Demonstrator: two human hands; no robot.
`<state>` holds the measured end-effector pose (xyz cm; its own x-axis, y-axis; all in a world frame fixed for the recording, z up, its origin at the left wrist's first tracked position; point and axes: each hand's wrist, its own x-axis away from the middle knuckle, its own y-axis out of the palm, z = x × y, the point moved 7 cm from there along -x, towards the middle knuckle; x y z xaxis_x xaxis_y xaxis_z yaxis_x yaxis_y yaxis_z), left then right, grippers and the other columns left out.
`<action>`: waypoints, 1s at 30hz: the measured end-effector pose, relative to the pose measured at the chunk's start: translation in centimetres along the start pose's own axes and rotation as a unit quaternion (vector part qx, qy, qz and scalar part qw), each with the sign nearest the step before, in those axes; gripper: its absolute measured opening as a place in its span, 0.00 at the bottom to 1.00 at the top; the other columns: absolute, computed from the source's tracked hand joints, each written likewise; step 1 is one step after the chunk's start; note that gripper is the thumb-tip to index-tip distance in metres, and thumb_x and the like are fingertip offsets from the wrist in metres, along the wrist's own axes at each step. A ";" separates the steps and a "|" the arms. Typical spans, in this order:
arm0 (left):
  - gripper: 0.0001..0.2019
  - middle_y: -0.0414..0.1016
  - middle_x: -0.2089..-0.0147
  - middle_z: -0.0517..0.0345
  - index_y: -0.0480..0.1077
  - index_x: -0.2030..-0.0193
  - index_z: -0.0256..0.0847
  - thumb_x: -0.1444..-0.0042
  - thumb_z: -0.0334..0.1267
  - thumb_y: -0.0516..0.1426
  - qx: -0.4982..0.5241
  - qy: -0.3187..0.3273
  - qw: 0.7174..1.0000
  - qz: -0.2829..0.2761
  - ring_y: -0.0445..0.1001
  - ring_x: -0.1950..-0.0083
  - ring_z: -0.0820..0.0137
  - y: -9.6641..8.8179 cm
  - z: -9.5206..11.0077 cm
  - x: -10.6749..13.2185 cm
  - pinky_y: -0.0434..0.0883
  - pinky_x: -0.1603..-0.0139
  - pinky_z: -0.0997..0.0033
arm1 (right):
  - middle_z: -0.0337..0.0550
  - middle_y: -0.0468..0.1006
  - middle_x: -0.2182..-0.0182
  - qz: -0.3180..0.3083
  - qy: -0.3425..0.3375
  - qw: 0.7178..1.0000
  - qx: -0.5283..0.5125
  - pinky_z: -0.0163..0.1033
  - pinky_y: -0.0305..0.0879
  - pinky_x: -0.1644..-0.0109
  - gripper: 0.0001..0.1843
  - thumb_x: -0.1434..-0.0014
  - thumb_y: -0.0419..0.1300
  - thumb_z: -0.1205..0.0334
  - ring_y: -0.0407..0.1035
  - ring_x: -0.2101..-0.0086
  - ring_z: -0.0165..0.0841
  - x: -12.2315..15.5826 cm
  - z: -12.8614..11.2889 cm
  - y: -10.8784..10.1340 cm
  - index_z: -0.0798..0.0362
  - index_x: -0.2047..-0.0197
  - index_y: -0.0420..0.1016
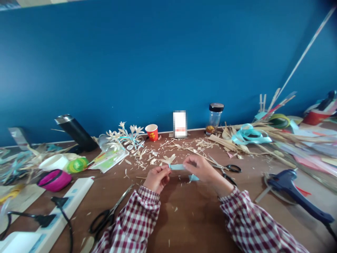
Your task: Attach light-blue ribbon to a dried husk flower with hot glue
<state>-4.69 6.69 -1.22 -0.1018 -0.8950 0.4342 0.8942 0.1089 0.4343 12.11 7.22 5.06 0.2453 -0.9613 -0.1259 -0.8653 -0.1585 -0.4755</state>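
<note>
Craft flower [169, 159] and blue ribbon [178, 167]
Left hand [158, 176] pinches the flower's base, right hand [198, 168] the ribbon; plant scraps [142, 153] lie ahead, scissors [223, 168] and glue gun [286, 181] rightward.

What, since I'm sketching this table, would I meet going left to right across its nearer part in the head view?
Magenta pouch, nearer black-handled scissors, left hand, light-blue ribbon, right hand, dark-blue glue gun.
</note>
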 end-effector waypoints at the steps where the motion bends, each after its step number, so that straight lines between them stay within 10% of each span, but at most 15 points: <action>1: 0.05 0.74 0.79 0.59 0.75 0.73 0.32 0.60 0.26 0.66 -0.002 0.014 1.000 0.007 0.66 0.84 0.83 -0.2 0.1 -0.1 0.66 0.82 0.87 | 0.36 0.71 0.78 0.007 0.010 1.000 0.007 0.32 0.56 0.71 0.08 0.47 0.55 0.62 0.62 0.76 0.26 0.0 0.2 -0.3 0.55 0.72 0.72; 14: 0.16 0.75 0.79 0.60 0.76 0.70 0.34 0.66 0.42 0.68 -0.134 0.184 0.970 0.090 0.64 0.82 0.80 -1.9 1.8 -0.6 0.61 0.83 0.81 | 0.36 0.71 0.78 0.017 0.016 1.000 0.013 0.33 0.55 0.72 0.09 0.47 0.55 0.58 0.60 0.76 0.27 -0.3 0.7 -1.7 0.54 0.70 0.72; 30: 0.12 0.73 0.80 0.63 0.76 0.71 0.36 0.66 0.37 0.66 -0.114 0.212 0.934 0.265 0.66 0.80 0.77 -4.5 3.5 0.1 0.67 0.78 0.77 | 0.40 0.73 0.75 0.145 0.086 0.966 0.194 0.36 0.58 0.68 0.09 0.50 0.52 0.65 0.66 0.73 0.32 -0.3 4.5 -5.2 0.52 0.67 0.73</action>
<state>-10.31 7.61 -0.35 0.5196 -0.8379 0.1671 0.8446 0.5332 0.0477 18.49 9.33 3.66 -0.0889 -0.9810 -0.1725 -0.6491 0.1884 -0.7370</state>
